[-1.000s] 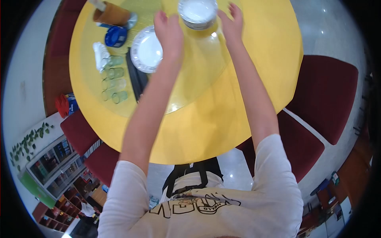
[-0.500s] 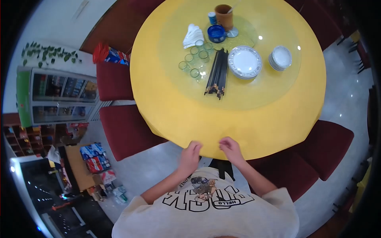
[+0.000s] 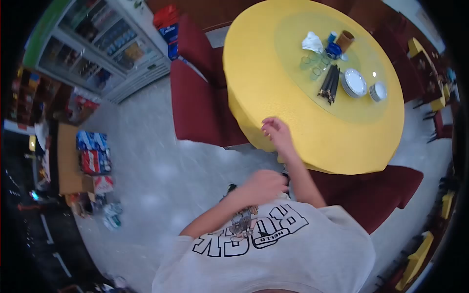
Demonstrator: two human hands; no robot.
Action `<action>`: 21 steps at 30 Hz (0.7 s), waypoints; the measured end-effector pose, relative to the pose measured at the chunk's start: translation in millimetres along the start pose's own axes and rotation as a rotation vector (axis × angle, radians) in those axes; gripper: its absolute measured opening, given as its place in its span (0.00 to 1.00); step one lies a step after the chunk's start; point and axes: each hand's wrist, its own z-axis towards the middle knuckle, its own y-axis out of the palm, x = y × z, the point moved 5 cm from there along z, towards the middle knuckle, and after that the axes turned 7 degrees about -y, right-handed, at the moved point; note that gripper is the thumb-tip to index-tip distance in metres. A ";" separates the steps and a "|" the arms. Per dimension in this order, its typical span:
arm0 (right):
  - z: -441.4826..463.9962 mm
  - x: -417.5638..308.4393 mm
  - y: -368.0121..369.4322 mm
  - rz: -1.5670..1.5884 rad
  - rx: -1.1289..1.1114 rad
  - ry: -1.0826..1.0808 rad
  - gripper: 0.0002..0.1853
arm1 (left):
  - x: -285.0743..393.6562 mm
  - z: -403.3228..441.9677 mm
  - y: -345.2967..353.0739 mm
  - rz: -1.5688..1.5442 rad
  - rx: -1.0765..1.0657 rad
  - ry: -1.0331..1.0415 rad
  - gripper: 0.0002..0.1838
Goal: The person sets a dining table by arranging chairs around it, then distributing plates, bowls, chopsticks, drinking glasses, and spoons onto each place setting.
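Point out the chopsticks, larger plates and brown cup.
Chopsticks (image 3: 330, 83): head view, middle of the bundle.
Larger plates (image 3: 355, 82): head view, top plate's face.
Brown cup (image 3: 345, 42): head view, its side.

Cream fabric T-shirt: the small word "HELLO" sat in a rounded frame on its front.
Large black-outlined letters beside it: creases bent them, and I could not make out the whole word.
Stacked blue and red packs: their print was too small for me.
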 end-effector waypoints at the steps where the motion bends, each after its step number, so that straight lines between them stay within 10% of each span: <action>1: -16.9 21.1 32.8 0.029 -0.052 0.130 0.10 | -52.4 -54.5 -0.2 -0.067 -0.009 -0.263 0.10; 5: -77.7 69.3 142.9 -0.065 -0.503 0.351 0.09 | -171.0 -298.7 -54.0 0.297 0.171 -1.084 0.12; 8: -65.4 91.3 179.3 -0.055 -0.444 0.347 0.09 | -175.3 -432.5 -109.0 0.336 0.480 -1.483 0.14; 10: -32.5 112.4 193.7 -0.303 -0.349 -0.065 0.12 | -171.1 -469.4 -139.0 0.315 0.560 -1.669 0.15; 17: 94.9 70.4 295.9 -0.780 -0.039 -0.170 0.43 | -241.8 -416.2 -162.7 0.161 0.513 -1.523 0.19; 21: 110.4 63.8 339.5 -0.942 0.013 -0.073 0.49 | -255.8 -309.7 -163.5 -0.146 0.397 -1.018 0.16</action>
